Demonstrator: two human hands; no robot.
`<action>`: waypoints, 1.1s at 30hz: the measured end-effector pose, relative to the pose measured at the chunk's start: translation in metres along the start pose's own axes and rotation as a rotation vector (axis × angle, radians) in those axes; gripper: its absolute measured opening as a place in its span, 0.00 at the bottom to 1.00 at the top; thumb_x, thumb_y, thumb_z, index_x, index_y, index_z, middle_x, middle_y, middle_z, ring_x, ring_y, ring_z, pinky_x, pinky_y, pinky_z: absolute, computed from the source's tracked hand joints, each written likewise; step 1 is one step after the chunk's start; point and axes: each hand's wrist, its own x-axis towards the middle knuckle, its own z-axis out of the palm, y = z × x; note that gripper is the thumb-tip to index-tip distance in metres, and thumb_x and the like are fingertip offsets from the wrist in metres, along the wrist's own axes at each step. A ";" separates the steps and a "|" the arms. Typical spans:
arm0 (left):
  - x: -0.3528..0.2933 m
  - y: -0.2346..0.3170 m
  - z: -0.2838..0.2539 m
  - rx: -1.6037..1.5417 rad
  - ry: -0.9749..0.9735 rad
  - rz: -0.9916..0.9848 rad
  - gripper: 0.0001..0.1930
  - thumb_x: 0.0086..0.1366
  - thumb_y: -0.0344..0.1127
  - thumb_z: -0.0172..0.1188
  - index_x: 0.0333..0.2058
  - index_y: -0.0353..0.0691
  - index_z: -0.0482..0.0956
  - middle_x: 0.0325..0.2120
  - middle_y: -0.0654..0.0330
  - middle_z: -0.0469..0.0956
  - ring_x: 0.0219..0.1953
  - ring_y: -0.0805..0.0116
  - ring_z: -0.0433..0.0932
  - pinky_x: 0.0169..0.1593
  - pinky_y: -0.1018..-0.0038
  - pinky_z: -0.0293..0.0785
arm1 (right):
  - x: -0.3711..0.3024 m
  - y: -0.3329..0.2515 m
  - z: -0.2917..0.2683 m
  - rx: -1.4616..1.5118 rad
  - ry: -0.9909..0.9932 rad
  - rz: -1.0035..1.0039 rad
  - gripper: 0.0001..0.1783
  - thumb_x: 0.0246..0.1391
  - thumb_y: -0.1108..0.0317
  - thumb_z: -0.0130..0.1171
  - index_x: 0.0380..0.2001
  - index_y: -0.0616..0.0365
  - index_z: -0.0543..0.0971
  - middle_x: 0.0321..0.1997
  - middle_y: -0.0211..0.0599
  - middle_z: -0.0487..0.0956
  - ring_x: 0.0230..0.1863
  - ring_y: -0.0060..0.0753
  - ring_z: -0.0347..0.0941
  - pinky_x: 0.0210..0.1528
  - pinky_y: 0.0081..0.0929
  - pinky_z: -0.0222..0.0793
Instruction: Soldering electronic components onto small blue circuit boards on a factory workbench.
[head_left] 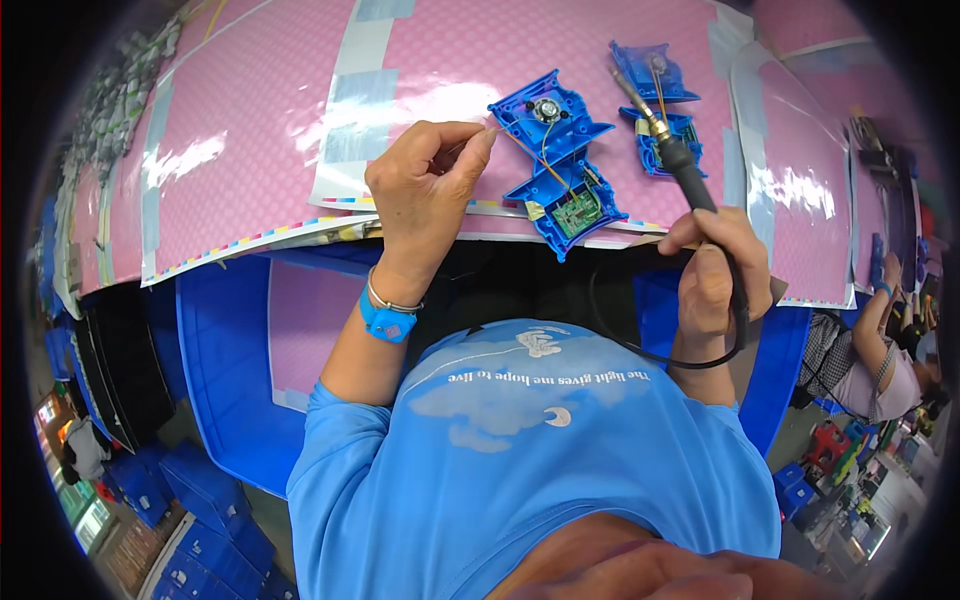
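Observation:
My left hand, with a blue strap at its wrist, is closed in a pinch on a thin wire. This wire reaches the edge of an opened blue plastic housing, which bears a round metal speaker-like part. Fine leads run down from there to a green circuit board in the lower blue half. In my right hand is a soldering iron, its fingers wrapped round the dark handle. The iron's metal tip points up and away, over a second opened blue housing with its own board.
Pink patterned sheets cover the worktop, with pale tape strips across them. The iron's black cable loops in front of me. Blue bins stand below the table edge. Small wrapped parts are heaped far left. Another person sits at right.

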 end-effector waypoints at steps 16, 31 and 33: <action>-0.008 -0.002 0.011 0.022 0.054 0.168 0.04 0.59 0.25 0.72 0.30 0.35 0.84 0.23 0.62 0.81 0.23 0.77 0.79 0.27 0.81 0.74 | -0.014 0.009 0.013 -0.010 -0.116 0.127 0.15 0.62 0.71 0.56 0.48 0.71 0.77 0.28 0.45 0.78 0.25 0.26 0.71 0.26 0.22 0.66; -0.008 -0.010 0.014 -0.017 0.024 0.185 0.04 0.59 0.24 0.71 0.30 0.36 0.83 0.23 0.62 0.81 0.23 0.77 0.79 0.26 0.81 0.74 | -0.012 0.015 0.016 -0.053 -0.129 0.084 0.15 0.62 0.71 0.55 0.46 0.72 0.77 0.28 0.45 0.77 0.25 0.27 0.72 0.25 0.22 0.65; -0.008 -0.011 0.014 -0.018 0.022 0.185 0.04 0.59 0.24 0.71 0.30 0.36 0.83 0.23 0.62 0.81 0.23 0.77 0.79 0.26 0.81 0.74 | -0.011 0.016 0.016 -0.059 -0.133 0.074 0.15 0.61 0.71 0.55 0.46 0.72 0.77 0.27 0.45 0.77 0.25 0.27 0.72 0.25 0.22 0.65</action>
